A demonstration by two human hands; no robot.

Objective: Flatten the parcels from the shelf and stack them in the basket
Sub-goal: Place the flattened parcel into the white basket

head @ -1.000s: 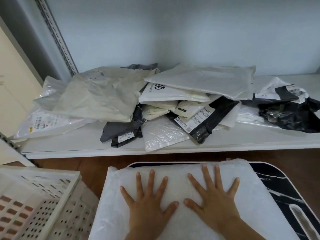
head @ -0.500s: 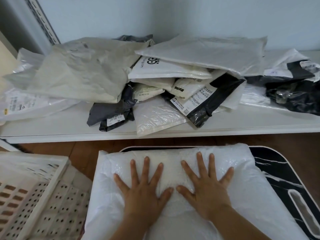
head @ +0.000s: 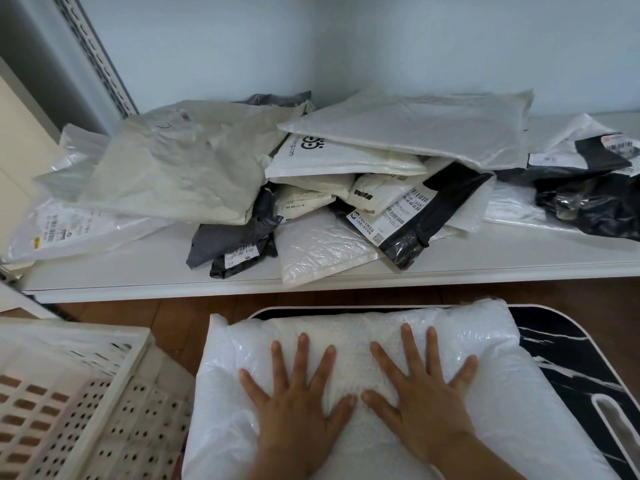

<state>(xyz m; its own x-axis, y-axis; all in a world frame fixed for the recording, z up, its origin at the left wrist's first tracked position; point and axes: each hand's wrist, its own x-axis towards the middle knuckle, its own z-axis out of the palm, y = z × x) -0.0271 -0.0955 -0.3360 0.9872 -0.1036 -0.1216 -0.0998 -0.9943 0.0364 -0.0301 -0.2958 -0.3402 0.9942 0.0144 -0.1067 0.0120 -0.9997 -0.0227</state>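
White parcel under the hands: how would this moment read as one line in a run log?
step: flattening | left hand: open, pressing white parcel | right hand: open, pressing it | parcel on: black tray | basket: no parcel seen inside

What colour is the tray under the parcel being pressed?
Black with white marble-like veins and a white rim, on the tray, seen in the head view.

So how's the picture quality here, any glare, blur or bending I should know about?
Head view: soft, even light with faint shadows; mild glare on the plastic of the white parcel under both hands (left, right); wide-angle bending curves the shelf edge and upright; the basket at the lower left looks a little soft; labels are too small to read.
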